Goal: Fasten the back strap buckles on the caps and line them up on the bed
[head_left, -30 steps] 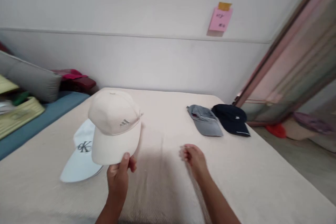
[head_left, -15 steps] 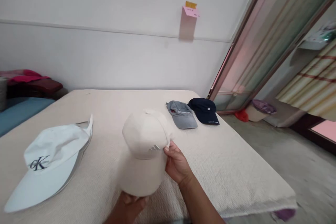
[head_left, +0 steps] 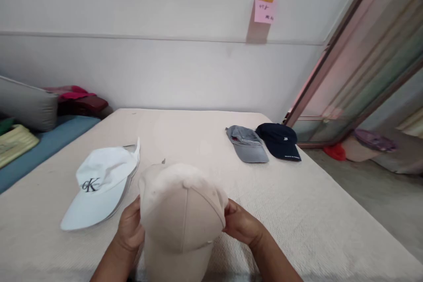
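Note:
A beige baseball cap (head_left: 181, 216) is held up close to me, its brim pointing down toward the bottom edge of the view. My left hand (head_left: 131, 224) pinches its left side, fingertips partly hidden by the crown. At the opposite side my right hand (head_left: 243, 221) is closed on the cap's edge. To the left lies a white cap (head_left: 104, 176) with dark "CK" lettering, apparently stacked over another brim. Farther back on the right, a grey cap (head_left: 247, 143) rests beside a navy cap (head_left: 279, 141).
The caps lie on a surface with a cream textured cover (head_left: 185, 136) against a white wall (head_left: 165, 75). A pink note (head_left: 264, 11) is taped up there. Left are a grey cushion (head_left: 31, 103) and red cloth (head_left: 74, 92); a bin (head_left: 360, 147) stands on the floor at right.
The beige cap has come nearer and lower, its crown tipped toward me. My left hand has gone from the brim to the cap's left side. The view has shifted left.

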A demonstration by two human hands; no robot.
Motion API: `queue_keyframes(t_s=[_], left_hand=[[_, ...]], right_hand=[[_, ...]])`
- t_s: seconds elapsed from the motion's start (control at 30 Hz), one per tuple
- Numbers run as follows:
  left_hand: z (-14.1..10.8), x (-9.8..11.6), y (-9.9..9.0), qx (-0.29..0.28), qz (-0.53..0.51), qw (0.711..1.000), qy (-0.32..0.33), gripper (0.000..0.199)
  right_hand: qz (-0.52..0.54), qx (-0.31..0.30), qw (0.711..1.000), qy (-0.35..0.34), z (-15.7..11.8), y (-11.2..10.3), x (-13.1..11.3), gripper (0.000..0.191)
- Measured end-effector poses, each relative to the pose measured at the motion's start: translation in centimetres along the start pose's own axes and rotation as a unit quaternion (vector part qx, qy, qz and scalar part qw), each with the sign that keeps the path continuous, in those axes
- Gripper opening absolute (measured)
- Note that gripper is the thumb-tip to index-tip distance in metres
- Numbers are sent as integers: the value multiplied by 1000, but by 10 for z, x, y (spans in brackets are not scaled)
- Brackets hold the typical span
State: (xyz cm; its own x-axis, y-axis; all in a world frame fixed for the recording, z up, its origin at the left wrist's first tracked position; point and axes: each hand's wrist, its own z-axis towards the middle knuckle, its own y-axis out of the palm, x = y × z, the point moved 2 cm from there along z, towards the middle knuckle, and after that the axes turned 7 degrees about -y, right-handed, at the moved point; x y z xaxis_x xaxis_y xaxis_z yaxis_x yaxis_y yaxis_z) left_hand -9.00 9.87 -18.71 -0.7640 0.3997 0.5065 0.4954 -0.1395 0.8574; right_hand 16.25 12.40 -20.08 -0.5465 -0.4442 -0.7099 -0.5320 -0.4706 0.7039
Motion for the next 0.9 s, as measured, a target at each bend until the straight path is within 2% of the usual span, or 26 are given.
queue_keyframes(t_s=[0.13, 0.27, 0.37, 0.47, 0.6, 0.7, 0.9], left_hand=[[-12, -1, -2, 49, 90, 994, -45, 15], [-20, -10, -4, 74, 115, 987, -81, 31], [-26, -10, -7, 90, 102, 988, -75, 38], [-28, -2, -7, 92, 70, 993, -34, 28], [-25, 4, 1, 138, 88, 986, -41, 23], [-20, 1, 5, 165, 154, 972, -62, 21], [-8, -16, -3, 190, 216, 954, -86, 29]], right_hand=[[12, -6, 1000, -13, 2, 5, -10, 38], [17, 35, 998, -54, 11, 13, -14, 27], [9, 55, 997, -59, 17, 15, -11, 25], [9, 54, 996, -66, 18, 13, -11, 24], [11, 38, 998, -53, 16, 10, -14, 27], [13, 68, 996, -56, 15, 10, -17, 27], [-52, 66, 995, -53, 19, 16, -23, 23]])
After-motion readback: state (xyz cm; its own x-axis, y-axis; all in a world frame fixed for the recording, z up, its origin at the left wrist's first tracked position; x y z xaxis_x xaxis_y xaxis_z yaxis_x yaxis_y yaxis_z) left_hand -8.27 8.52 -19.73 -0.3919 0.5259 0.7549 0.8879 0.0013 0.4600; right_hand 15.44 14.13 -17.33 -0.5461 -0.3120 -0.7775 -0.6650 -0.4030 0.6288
